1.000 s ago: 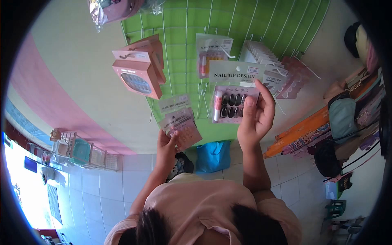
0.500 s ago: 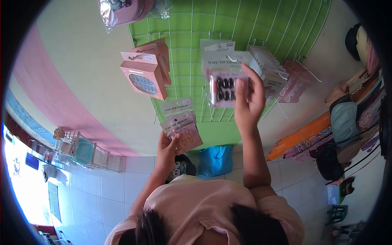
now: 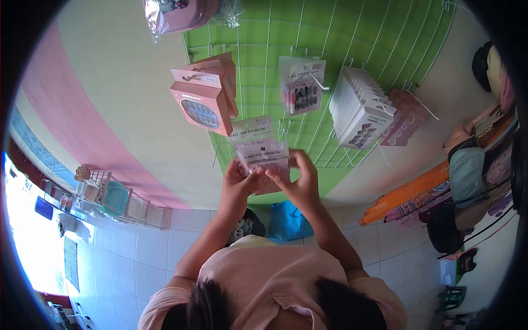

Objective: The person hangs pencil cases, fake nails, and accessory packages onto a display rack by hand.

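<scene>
Low in front of the rack, my left hand (image 3: 237, 179) is closed on the left edge of a few overlapping nail tip packs (image 3: 265, 155). My right hand (image 3: 300, 179) grips the front pack from the right, with the thumb over its lower part. Both thumbs nearly meet and cover most of the contents. Above, a nail tip pack with dark nails (image 3: 306, 98) hangs on a white hook, apart from both hands. To the upper left hang pink boxes of false nails (image 3: 201, 107).
A white wire grid (image 3: 258, 71) stands against the green panel. White FOREVER packs (image 3: 360, 115) and pink packs (image 3: 406, 118) hang at right. Below are a blue bag (image 3: 289, 221), a left-hand wire shelf (image 3: 129, 203) and bags and cloth (image 3: 465, 165) at right.
My right hand has left the dark-nail pack at the hook and come down to the packs in my left hand. My left hand has shifted slightly up and right.
</scene>
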Available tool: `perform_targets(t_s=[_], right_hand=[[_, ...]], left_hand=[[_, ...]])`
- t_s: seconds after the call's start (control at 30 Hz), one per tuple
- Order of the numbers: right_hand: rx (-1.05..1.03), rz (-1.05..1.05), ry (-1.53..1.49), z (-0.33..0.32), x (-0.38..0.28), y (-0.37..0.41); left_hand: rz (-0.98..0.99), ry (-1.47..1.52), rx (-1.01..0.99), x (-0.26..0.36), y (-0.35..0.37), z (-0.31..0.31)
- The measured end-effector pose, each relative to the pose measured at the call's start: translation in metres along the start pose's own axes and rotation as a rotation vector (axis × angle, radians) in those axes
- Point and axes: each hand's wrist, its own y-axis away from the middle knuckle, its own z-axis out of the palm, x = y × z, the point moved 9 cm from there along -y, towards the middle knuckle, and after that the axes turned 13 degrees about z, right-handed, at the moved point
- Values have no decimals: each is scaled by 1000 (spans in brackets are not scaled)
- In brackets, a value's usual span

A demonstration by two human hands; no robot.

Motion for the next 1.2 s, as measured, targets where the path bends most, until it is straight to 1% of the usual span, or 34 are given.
perform_targets(t_s=[0.03,0.13,0.2,0.23,0.3,0.37,0.43,0.53,0.63,0.67,0.73,0.77,0.83,0.93,1.03,1.13,1.2], right_hand=[[-129,90,-51,12,15,5],[39,135,-72,-8,34,5],[149,113,-127,-30,26,1],[203,99,-155,-41,20,-1],[332,-42,-297,-63,-1,-1],[323,-200,-367,-78,-33,0],[398,-378,-257,-94,-66,4],[297,-472,-402,-95,-93,-3],[268,-447,-307,-89,-95,-20],[274,-389,-225,-87,-91,-25],[313,-479,-87,-84,-99,-30],[284,-438,-105,-81,-97,-32],[252,-451,-62,-75,-99,-32],[225,-415,-97,-68,-90,-35],[239,-372,-126,-68,-78,-42],[296,-377,-162,-74,-76,-36],[296,-444,-147,-77,-83,-31]], left_hand=[[-15,16,9,-2,2,0],[-51,80,22,-2,3,12],[-63,140,31,3,2,19],[-64,119,19,2,2,19],[-64,77,-3,-2,2,16],[-72,64,-14,-6,3,13],[-69,50,-19,-6,4,13],[-68,19,-27,-7,7,11],[-69,-2,-50,-11,7,8],[-63,-3,-52,-9,7,9],[-61,-4,-47,-6,9,7],[-62,-4,-41,-5,9,6],[-63,-7,-26,-5,10,2],[-64,-22,1,-4,13,-6],[-73,-33,24,-6,17,-14],[-75,-35,34,-5,18,-17],[-79,-28,31,-7,18,-18]])
